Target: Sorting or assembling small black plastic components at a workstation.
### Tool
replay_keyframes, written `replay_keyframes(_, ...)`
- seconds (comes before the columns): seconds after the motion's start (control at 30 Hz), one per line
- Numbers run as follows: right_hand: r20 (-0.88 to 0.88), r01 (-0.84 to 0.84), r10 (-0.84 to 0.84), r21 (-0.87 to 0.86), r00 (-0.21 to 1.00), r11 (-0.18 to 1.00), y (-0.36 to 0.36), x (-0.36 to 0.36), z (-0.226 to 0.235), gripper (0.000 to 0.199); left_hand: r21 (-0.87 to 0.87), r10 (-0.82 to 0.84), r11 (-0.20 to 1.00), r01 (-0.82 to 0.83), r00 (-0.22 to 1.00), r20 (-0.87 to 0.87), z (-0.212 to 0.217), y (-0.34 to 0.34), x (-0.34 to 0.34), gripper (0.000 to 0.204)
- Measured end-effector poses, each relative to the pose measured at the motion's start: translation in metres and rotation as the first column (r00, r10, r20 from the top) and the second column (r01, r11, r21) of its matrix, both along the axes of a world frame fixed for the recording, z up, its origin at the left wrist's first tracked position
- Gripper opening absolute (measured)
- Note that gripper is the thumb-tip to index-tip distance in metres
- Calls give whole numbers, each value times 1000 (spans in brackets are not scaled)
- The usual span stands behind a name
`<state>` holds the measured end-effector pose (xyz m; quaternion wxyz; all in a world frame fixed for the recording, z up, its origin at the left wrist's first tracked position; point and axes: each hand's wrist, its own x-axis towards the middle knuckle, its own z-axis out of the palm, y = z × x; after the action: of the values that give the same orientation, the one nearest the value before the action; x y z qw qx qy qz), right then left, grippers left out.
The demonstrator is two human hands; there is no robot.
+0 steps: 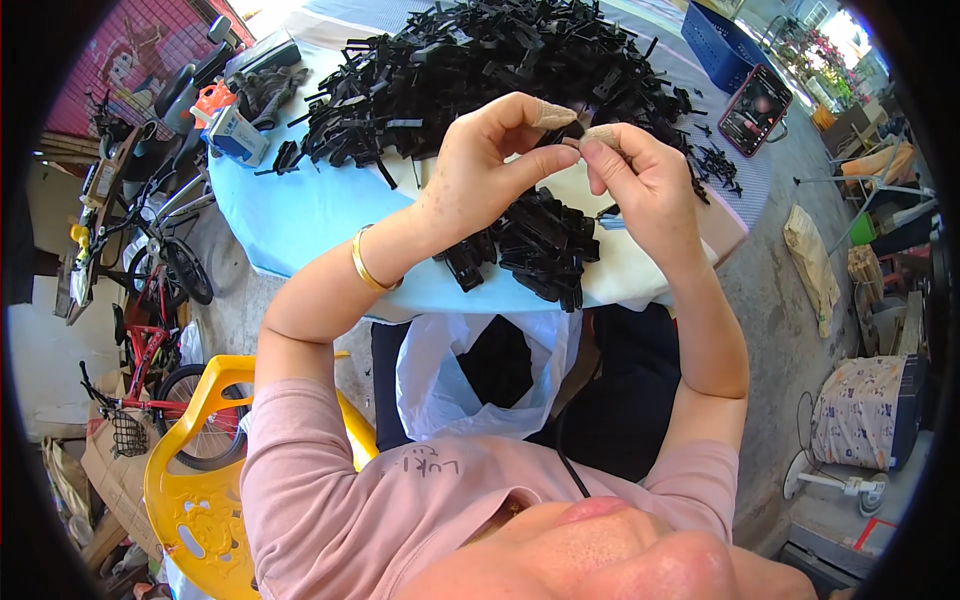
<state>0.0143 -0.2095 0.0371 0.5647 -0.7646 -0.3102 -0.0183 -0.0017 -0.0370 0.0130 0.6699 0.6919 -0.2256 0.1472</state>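
Above the near part of the table my left hand [490, 155] and my right hand [640, 180] meet, thumbs and fingers closed in pinches. Between their fingertips is a small black plastic piece [572, 131], mostly covered, so its shape is unclear. Tan coverings wrap a forefinger on each hand. Beyond them spreads a large pile of black plastic pieces [460, 60]. A smaller heap of black pieces [548, 245] lies below my hands by the near table edge. An opened white plastic bag [425, 375] sits at my lap, with black contents [497, 362] inside.
A light cloth [300, 215] covers the table. Toward the far right are a blue basket [722, 48] and a propped phone [755, 110]. A blue-and-white box [237, 135] stands at the left edge. A yellow chair [200, 440] and a red bicycle [150, 345] are left of me.
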Motion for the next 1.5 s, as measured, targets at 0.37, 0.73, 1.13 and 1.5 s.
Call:
replay_keyframes(0.37, -165, -85, 64, -123, 984, 989, -10, 11, -1, 14, 330, 105, 904, -272, 889, 446, 8, 0, -3, 20)
replay_keyframes(0.73, 406, 634, -496, -593, 768, 496, -99, 89, -18, 39, 614, -418, 754, 234, 892, 174, 8, 16, 15, 21)
replay_keyframes(1.13, 414, 641, -536, -174, 736, 747, -60, 52, 5, 15, 361, 93, 905, -225, 933, 349, 0, 1, 15, 64)
replay_keyframes(1.5, 37, -136, 133, 110, 990, 985, -1, 6, -6, 20, 301, 39, 942, -146, 942, 334, 2, 2, 8, 78)
